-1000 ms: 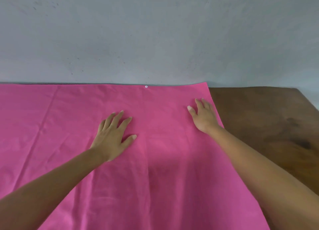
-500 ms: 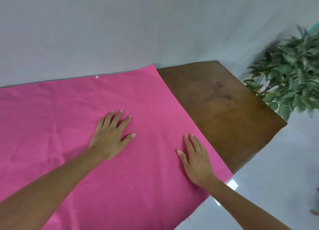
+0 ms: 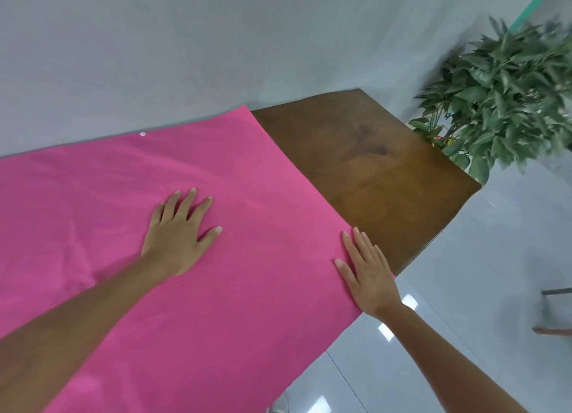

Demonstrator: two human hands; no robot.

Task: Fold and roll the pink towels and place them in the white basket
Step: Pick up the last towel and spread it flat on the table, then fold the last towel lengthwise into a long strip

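From my station I see the large, flat, bright pink cloth towel [image 3: 93, 196] filling the left and middle of the feed. It is spread open on the tabletop, with only shallow creases off to the left of the left hand's fingers. The left hand [image 3: 178, 236] lies palm down on it, roughly in the towel's middle, with its forearm crossing the cloth from the lower left. Its fingers [image 3: 202, 208] are straight and fanned apart, the thumb stuck out to the right. They lie flat on the fabric and curl round nothing. Past those fingertips, on the towel's far hem, I make out a small white round dot [image 3: 142, 134]. Just behind the hem rises a plain grey wall [image 3: 216, 41].

To the right of the left thumb comes a stretch of smooth pink cloth, then the right hand [image 3: 370, 276]. It too is palm down, placed on the towel's right edge close to the near corner. Its fingers [image 3: 360, 245] are straight and held close together, pointing away along that edge. The little-finger side runs about on the line where pink meets bare wood. They grip nothing.

Beyond and to the right of the right fingertips the dark brown wooden tabletop [image 3: 371, 180] shows bare, with a darker stain in its grain. Off its far right corner stands a green leafy plant [image 3: 507, 96], blurred on my screen. Below the right wrist and further right lies glossy pale grey floor tile [image 3: 495, 258] with bright reflections.
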